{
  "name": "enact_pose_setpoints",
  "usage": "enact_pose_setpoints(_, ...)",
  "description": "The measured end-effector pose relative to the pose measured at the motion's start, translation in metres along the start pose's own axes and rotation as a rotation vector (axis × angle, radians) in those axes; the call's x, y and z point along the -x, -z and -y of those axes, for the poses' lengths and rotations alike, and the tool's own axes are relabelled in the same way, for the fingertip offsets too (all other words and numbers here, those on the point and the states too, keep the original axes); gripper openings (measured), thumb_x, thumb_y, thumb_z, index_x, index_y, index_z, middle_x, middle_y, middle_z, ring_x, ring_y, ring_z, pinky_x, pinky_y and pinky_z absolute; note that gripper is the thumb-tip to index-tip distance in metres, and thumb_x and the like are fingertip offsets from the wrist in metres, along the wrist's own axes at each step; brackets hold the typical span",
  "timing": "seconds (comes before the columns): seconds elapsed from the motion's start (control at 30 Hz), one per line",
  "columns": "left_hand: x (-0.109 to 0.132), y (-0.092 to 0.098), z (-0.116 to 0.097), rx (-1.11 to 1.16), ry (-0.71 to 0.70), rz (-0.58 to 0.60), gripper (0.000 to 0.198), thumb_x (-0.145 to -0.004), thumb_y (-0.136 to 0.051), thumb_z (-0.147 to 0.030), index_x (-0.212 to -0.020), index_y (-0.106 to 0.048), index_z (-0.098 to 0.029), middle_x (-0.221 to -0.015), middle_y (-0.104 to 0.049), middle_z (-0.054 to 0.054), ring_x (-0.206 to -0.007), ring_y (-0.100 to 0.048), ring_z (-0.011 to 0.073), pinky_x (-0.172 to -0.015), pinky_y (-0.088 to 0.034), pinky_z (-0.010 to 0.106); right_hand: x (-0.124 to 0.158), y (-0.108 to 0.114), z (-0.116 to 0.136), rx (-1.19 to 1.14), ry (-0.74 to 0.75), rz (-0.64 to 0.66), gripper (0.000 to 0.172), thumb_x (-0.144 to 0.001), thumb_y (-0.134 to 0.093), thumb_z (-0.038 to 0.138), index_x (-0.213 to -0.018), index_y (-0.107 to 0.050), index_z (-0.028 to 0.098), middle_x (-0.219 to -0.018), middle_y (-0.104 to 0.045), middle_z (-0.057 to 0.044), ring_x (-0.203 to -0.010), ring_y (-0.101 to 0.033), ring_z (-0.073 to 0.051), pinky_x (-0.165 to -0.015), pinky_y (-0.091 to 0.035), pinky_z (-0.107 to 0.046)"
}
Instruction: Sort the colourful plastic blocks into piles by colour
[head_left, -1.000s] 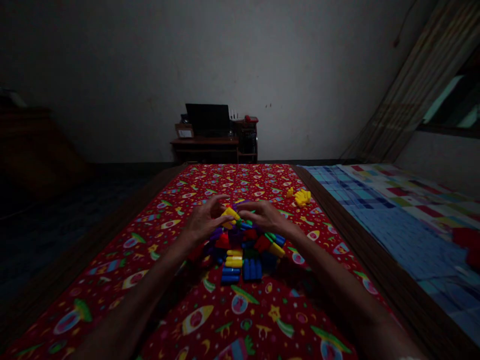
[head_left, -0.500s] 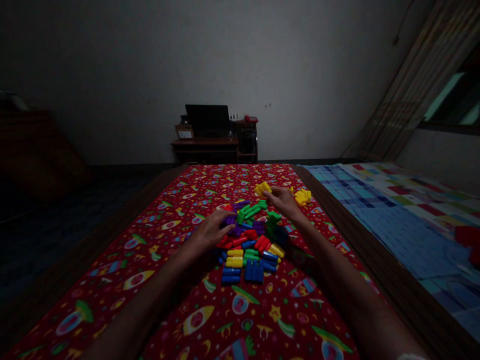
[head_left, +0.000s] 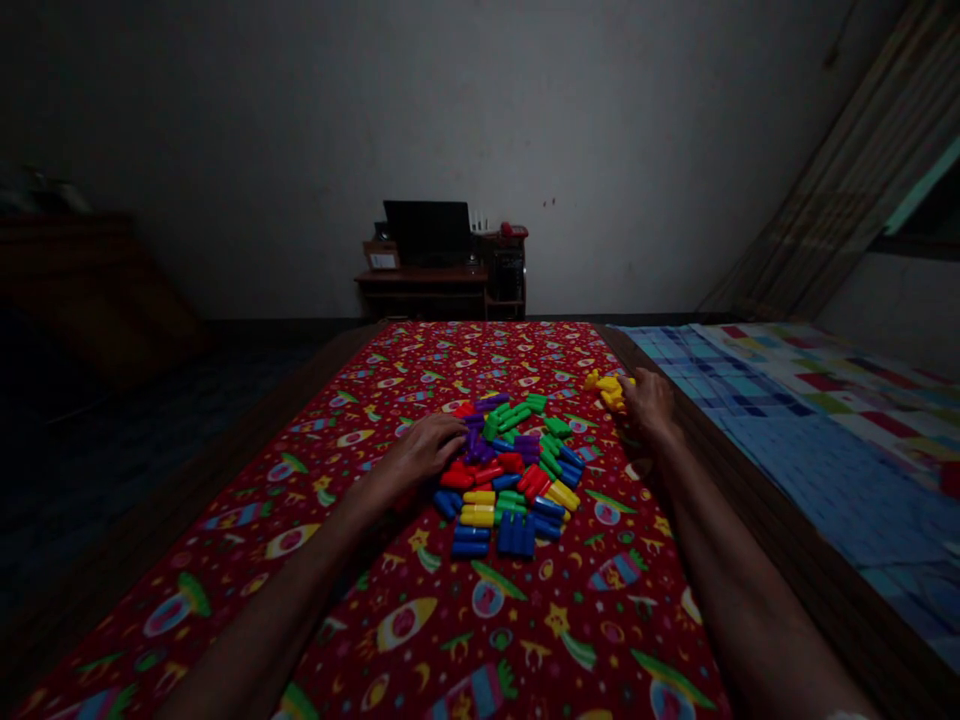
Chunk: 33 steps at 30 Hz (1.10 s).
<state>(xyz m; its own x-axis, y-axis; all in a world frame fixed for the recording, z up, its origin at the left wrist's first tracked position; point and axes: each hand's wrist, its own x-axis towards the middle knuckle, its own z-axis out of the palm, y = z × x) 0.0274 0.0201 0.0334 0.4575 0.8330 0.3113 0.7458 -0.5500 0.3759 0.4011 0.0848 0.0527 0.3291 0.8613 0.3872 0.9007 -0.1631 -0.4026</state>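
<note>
My left hand (head_left: 429, 445) rests at the left side of a mixed pile, its fingers stretched loosely over the purple plastic blocks (head_left: 478, 445). Over by the table's right edge, my right hand (head_left: 651, 403) has its fingertips closed on a yellow plastic block (head_left: 628, 384) at a small yellow group (head_left: 609, 391). Between the hands lie green blocks (head_left: 516, 415), red blocks (head_left: 489, 471), and blue blocks (head_left: 516, 535). More yellow blocks (head_left: 478, 515) are among them. The blocks look like short rounded tubes joined side by side.
A red cartoon-print cloth (head_left: 405, 620) covers the table, with a brown border (head_left: 645, 360) along its sides. To the right is a bed-like surface with blue checked fabric (head_left: 720, 430). A desk (head_left: 424, 283) with a monitor (head_left: 427, 232) stands by the far wall.
My right hand has moved right with the yellow block, from above the pile to the yellow group. My left hand stays at the purple blocks. The view has shifted slightly.
</note>
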Motion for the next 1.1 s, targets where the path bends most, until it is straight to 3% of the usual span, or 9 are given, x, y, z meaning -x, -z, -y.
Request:
enact_pose_setpoints(0.07, 0.0, 0.007, -0.014, 0.034, -0.052, 0.058, 0.028, -0.089, -0.049, -0.039, -0.094, -0.068, -0.019, -0.101, -0.068, 0.007, -0.097, -0.061, 0.0207, -0.089, -0.047, 0.033, 0.001, 0.012, 0.016, -0.029, 0.099, -0.016, 0.036, -0.089, -0.047, 0.033, -0.106, -0.072, 0.013, -0.096, -0.073, -0.015, -0.086, -0.066, -0.024, -0.072, -0.043, -0.029)
enact_pose_setpoints(0.13, 0.001, 0.013, -0.031, 0.037, -0.115, 0.206, 0.025, -0.086, -0.057, -0.042, -0.086, -0.067, -0.019, -0.093, -0.066, 0.004, -0.088, -0.06, 0.0182, -0.08, -0.047, 0.028, 0.007, 0.027, 0.039, -0.091, 0.267, 0.081, 0.033, -0.089, -0.046, 0.03, -0.091, -0.074, 0.013, -0.083, -0.073, -0.01, -0.075, -0.065, -0.019, -0.067, -0.041, -0.025)
enact_pose_setpoints(0.3, 0.014, 0.021, -0.069, -0.187, -0.125, 0.461, 0.033, -0.07, -0.077, -0.042, -0.095, -0.068, -0.023, -0.099, -0.061, 0.003, -0.094, -0.056, 0.0213, -0.075, -0.043, 0.027, 0.05, 0.057, 0.097, -0.009, 0.646, 0.702, 0.027, -0.083, -0.055, 0.024, -0.064, -0.07, 0.013, -0.058, -0.067, -0.004, -0.051, -0.056, -0.011, -0.053, -0.033, -0.023)
enact_pose_setpoints(0.37, 0.017, 0.02, -0.077, -0.298, -0.09, 0.477, 0.035, -0.069, -0.079, -0.039, -0.097, -0.067, -0.022, -0.1, -0.062, 0.005, -0.095, -0.056, 0.0233, -0.075, -0.042, 0.029, 0.073, 0.06, 0.108, 0.123, 0.735, 0.819, 0.021, -0.081, -0.058, 0.022, -0.065, -0.07, 0.014, -0.061, -0.067, -0.006, -0.054, -0.058, -0.012, -0.052, -0.032, -0.023)
enact_pose_setpoints(0.53, 0.013, 0.02, -0.074, -0.297, -0.062, 0.472, 0.026, -0.077, -0.07, -0.039, -0.094, -0.065, -0.02, -0.096, -0.065, 0.004, -0.088, -0.06, 0.0211, -0.071, -0.042, 0.027, 0.118, 0.05, 0.09, 0.342, 0.794, 0.676, 0.018, -0.084, -0.057, 0.027, -0.091, -0.07, 0.017, -0.086, -0.07, -0.012, -0.081, -0.064, -0.021, -0.063, -0.038, -0.026)
enact_pose_setpoints(0.67, 0.009, 0.018, -0.056, -0.218, 0.004, 0.335, 0.027, -0.081, -0.062, -0.033, -0.106, -0.061, -0.021, -0.101, -0.067, 0.005, -0.089, -0.062, 0.0201, -0.073, -0.043, 0.026, 0.141, 0.043, 0.055, 0.24, 0.799, 0.629, 0.022, -0.09, -0.05, 0.027, -0.104, -0.066, 0.02, -0.09, -0.069, -0.01, -0.082, -0.062, -0.019, -0.066, -0.037, -0.026)
enact_pose_setpoints(0.77, 0.009, 0.017, -0.046, -0.168, -0.01, 0.32, 0.03, -0.082, -0.059, -0.036, -0.108, -0.061, -0.021, -0.101, -0.067, 0.005, -0.088, -0.062, 0.0197, -0.072, -0.043, 0.026, 0.145, 0.046, 0.041, 0.112, 0.742, 0.607, 0.025, -0.086, -0.055, 0.026, -0.107, -0.064, 0.018, -0.089, -0.068, -0.008, -0.077, -0.059, -0.017, -0.062, -0.035, -0.025)
enact_pose_setpoints(0.9, 0.006, 0.024, -0.045, -0.15, 0.002, 0.302, 0.032, -0.084, -0.054, -0.046, -0.099, -0.064, -0.019, -0.092, -0.068, 0.005, -0.079, -0.062, 0.0194, -0.065, -0.042, 0.026, 0.117, 0.053, 0.034, -0.068, 0.588, 0.555, 0.032, -0.082, -0.058, 0.028, -0.112, -0.064, 0.017, -0.088, -0.069, -0.005, -0.072, -0.059, -0.015, -0.061, -0.036, -0.022)
enact_pose_setpoints(1.1, 0.003, 0.029, -0.049, -0.149, 0.041, 0.274, 0.036, -0.085, -0.052, -0.05, -0.099, -0.063, -0.019, -0.091, -0.068, 0.005, -0.078, -0.062, 0.0198, -0.065, -0.042, 0.027, 0.036, 0.039, 0.017, 0.032, 0.286, 0.244, 0.039, -0.084, -0.053, 0.026, -0.12, -0.062, 0.017, -0.103, -0.072, -0.01, -0.09, -0.065, -0.021, -0.073, -0.044, -0.026)
